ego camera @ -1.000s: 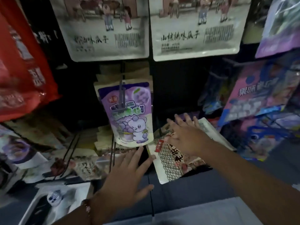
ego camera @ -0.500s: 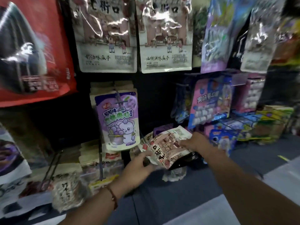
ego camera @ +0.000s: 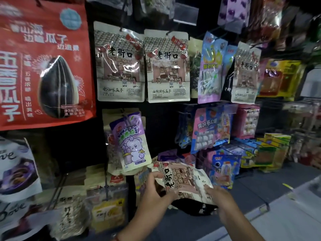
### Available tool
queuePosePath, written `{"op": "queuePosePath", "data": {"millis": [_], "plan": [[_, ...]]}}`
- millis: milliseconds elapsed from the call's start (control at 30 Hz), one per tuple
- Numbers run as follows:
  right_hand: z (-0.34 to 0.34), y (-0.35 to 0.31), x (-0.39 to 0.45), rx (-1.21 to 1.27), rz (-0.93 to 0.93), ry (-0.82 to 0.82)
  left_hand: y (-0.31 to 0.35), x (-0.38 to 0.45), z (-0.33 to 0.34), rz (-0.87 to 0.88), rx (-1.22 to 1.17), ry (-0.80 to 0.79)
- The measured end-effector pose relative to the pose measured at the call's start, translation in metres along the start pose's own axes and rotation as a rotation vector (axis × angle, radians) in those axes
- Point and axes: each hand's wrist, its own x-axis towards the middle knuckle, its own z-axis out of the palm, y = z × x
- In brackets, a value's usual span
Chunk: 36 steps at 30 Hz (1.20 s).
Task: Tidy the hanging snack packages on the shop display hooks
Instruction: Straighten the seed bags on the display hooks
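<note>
Both hands hold a cream seed packet (ego camera: 184,180) with a street drawing, turned sideways below the display. My left hand (ego camera: 154,192) grips its left edge, thumb on top. My right hand (ego camera: 217,197) holds its lower right corner. A black packet (ego camera: 194,206) sits underneath it, partly hidden. Just above left, a purple rabbit pouch (ego camera: 132,141) hangs tilted on a hook. Two matching cream seed packets (ego camera: 119,63) (ego camera: 167,66) hang side by side in the row above.
A big red sunflower-seed bag (ego camera: 43,66) fills the upper left. Pink and blue candy packs (ego camera: 210,129) and yellow packs (ego camera: 271,150) hang at right. Wire hooks (ego camera: 243,145) stick out toward me. Low racks of packets (ego camera: 107,197) stand at bottom left; a pale counter (ego camera: 286,214) lies at lower right.
The right hand lifted the cream packet off the low pile, and the left hand came over to grip its left edge. The view pulled back and upward, showing more rows.
</note>
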Motion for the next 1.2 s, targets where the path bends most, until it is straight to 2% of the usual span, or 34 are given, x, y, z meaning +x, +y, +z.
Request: {"op": "queuePosePath", "data": {"millis": [100,267,400,467,567,667,733,833,967,1200], "plan": [[-0.006,0.010,-0.015,0.081,0.111,0.024,0.005,-0.015,0.010,-0.025,-0.041,0.044],[-0.016,0.026,-0.035,0.142,0.227,0.058,0.005,-0.033,0.021,-0.045,-0.082,0.005],[-0.017,0.034,-0.048,0.354,0.255,-0.025,0.010,-0.033,0.017,0.057,-0.112,-0.014],[-0.013,0.034,-0.053,0.483,0.261,-0.097,0.016,-0.028,0.012,0.113,-0.139,0.034],[0.004,0.029,-0.060,0.741,0.213,-0.187,0.031,-0.020,0.001,0.090,-0.261,0.119],[0.034,0.021,-0.068,0.835,0.132,-0.256,0.040,-0.020,-0.004,0.047,-0.367,0.061],[0.053,0.015,-0.077,0.831,0.103,-0.307,0.043,-0.019,-0.006,0.036,-0.399,0.052],[0.069,0.007,-0.088,0.781,0.041,-0.420,0.047,-0.010,-0.022,0.072,-0.391,0.125],[0.069,-0.003,-0.097,0.570,-0.053,-0.513,0.062,-0.002,-0.059,0.110,-0.370,0.211],[0.048,-0.053,-0.102,-0.002,-0.312,-0.390,0.091,0.014,-0.100,0.111,-0.375,0.212]]}}
